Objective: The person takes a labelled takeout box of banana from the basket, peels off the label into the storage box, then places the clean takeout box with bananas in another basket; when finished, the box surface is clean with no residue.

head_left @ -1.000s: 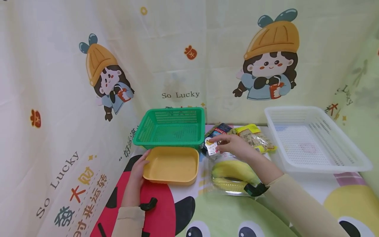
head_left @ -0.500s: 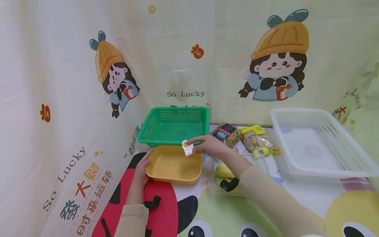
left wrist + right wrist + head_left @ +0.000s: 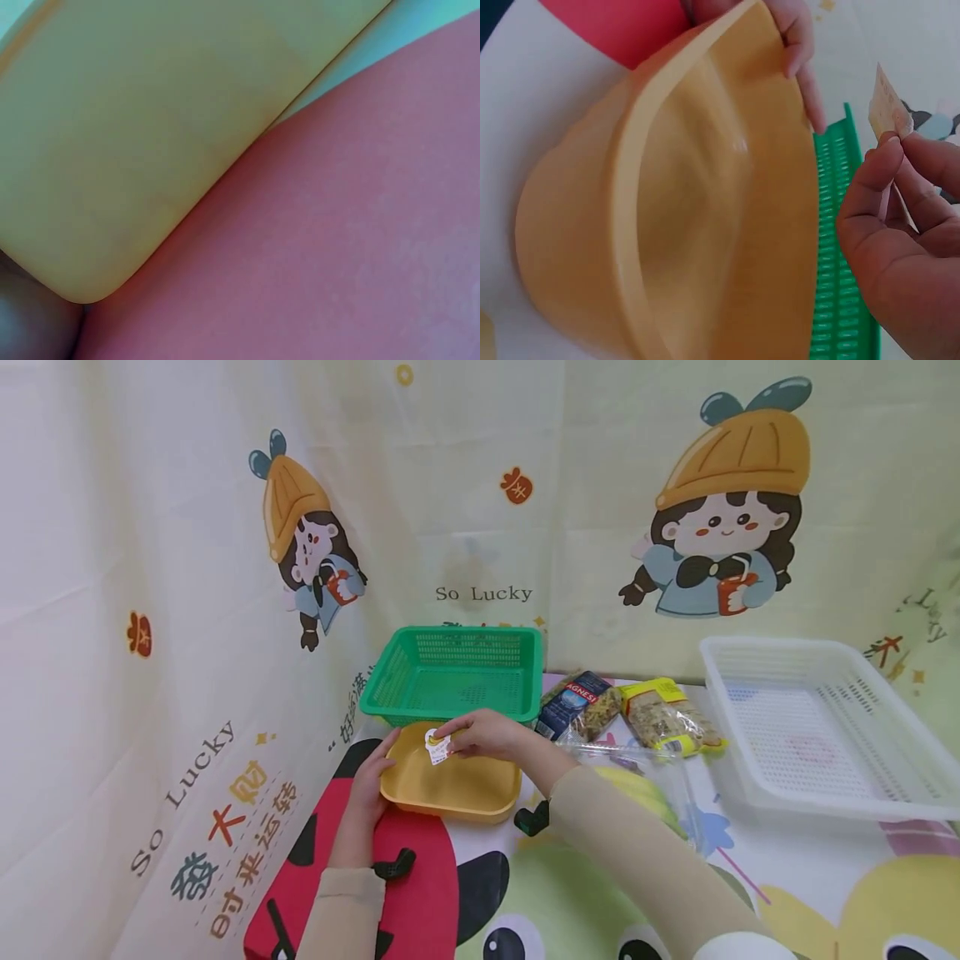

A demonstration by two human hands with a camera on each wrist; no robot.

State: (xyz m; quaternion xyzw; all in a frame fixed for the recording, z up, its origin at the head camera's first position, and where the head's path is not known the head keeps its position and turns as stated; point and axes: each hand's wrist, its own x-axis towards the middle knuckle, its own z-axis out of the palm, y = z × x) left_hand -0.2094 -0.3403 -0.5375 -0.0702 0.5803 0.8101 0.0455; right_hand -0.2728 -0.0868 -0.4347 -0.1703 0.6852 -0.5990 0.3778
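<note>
My right hand [image 3: 483, 735] pinches a small white sticker [image 3: 437, 747] with a banana picture and print on it, between thumb and index finger. It hovers over the yellow plastic basin [image 3: 457, 789]. In the right wrist view the sticker [image 3: 889, 107] stands edge-up from the fingertips, apart from the basin [image 3: 697, 210]. My left hand [image 3: 369, 781] grips the basin's left side, with digits at the rim. The left wrist view shows mostly the basin's outer wall [image 3: 150, 142]. The basin's inside holds nothing that I can see.
Behind the basin stands a green mesh basket [image 3: 457, 681]. An AGNESI bag [image 3: 577, 702] and a yellow-topped bag [image 3: 667, 714] lie right of it. My right arm partly covers a clear box with bananas [image 3: 637, 789]. A white basket [image 3: 817, 735] is at far right.
My right hand has carried the sticker leftward from above the banana box to over the yellow basin. My left hand still holds the basin. The head view has turned slightly left.
</note>
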